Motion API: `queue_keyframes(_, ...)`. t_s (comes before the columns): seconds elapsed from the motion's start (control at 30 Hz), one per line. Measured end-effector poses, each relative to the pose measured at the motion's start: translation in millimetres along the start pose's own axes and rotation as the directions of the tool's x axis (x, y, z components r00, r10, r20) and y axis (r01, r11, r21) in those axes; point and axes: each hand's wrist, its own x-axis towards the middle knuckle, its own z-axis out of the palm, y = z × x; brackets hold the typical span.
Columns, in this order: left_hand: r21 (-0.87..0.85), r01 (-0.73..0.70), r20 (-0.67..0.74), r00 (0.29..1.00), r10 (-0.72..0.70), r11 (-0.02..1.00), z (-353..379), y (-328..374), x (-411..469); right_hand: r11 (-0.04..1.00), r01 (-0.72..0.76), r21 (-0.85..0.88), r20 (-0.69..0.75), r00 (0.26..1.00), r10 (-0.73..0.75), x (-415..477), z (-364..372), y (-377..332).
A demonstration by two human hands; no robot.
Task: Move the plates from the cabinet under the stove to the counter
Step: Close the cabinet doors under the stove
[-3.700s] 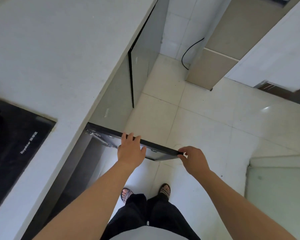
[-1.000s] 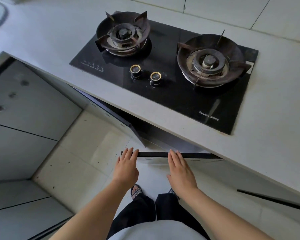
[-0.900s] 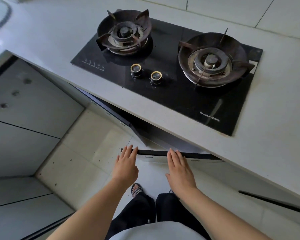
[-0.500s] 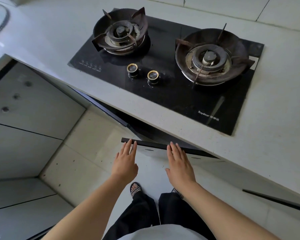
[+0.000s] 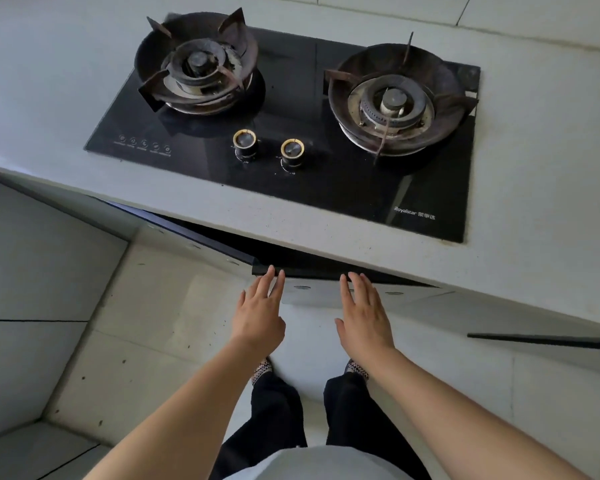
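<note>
A black two-burner stove [image 5: 291, 181] is set into the grey counter [image 5: 541, 188]. Below it the right cabinet door [image 5: 312, 271] stands nearly closed, only its dark top edge showing under the counter lip. My left hand [image 5: 258, 311] lies flat with straight fingers, the fingertips touching that door's edge. My right hand [image 5: 362, 313] is flat too, fingertips against the same door further right. The left cabinet door [image 5: 187, 233] hangs slightly ajar. No plates are visible; the cabinet's inside is hidden.
Pale floor tiles [image 5: 146, 334] lie below, with my feet in sandals [image 5: 262, 370] close to the cabinet. Another dark door edge [image 5: 541, 339] juts out at the right. Grey cabinet fronts [image 5: 32, 278] fill the left side.
Since 3.7 s ago my view turned to the stove. Over the last second both flat hands have pushed the right door inward, so it now sits almost under the counter lip.
</note>
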Motion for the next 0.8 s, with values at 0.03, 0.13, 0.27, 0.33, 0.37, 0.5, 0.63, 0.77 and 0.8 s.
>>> queue_keyframes(0.03,0.016,-0.028,0.001,1.0,0.028,0.999,-0.8,-4.3,1.6,0.999,-0.036,0.004,-0.015,0.999,0.036,1.0,1.7,-4.5)
queue_keyframes(0.13,0.036,-0.108,0.006,0.994,0.108,0.994,-2.7,-16.7,5.8,0.991,-0.131,0.011,-0.031,0.991,0.131,3.6,6.1,-17.0)
queue_keyframes(0.27,0.062,-0.216,-0.005,0.976,0.216,0.974,-5.2,-35.2,15.8,0.979,-0.195,0.057,-0.034,0.98,0.197,9.1,14.8,-25.6)
queue_keyframes(0.33,0.087,-0.259,0.003,0.966,0.26,0.962,-8.2,-42.5,19.2,0.973,-0.221,0.06,-0.032,0.974,0.223,10.4,17.4,-29.9)
queue_keyframes(0.37,0.094,-0.277,0.011,0.961,0.278,0.956,-9.9,-45.0,19.7,0.97,-0.237,0.058,-0.031,0.971,0.239,10.2,17.6,-32.6)
queue_keyframes(0.5,0.082,-0.311,0.04,0.95,0.309,0.947,-18.4,-49.3,20.3,0.946,-0.313,0.079,-0.031,0.948,0.316,8.5,8.4,-41.4)
queue_keyframes(0.63,0.063,-0.316,0.11,0.945,0.308,0.947,-30.5,-47.5,19.3,0.932,-0.34,0.127,-0.047,0.936,0.349,3.7,-8.6,-50.1)
queue_keyframes(0.77,0.063,-0.289,0.129,0.951,0.279,0.955,-42.9,-43.3,11.3,0.929,-0.326,0.176,-0.076,0.936,0.343,-9.6,-27.4,-54.9)
queue_keyframes(0.8,0.065,-0.278,0.115,0.956,0.27,0.958,-45.1,-42.6,7.9,0.928,-0.319,0.191,-0.083,0.937,0.339,-14.1,-31.4,-55.4)
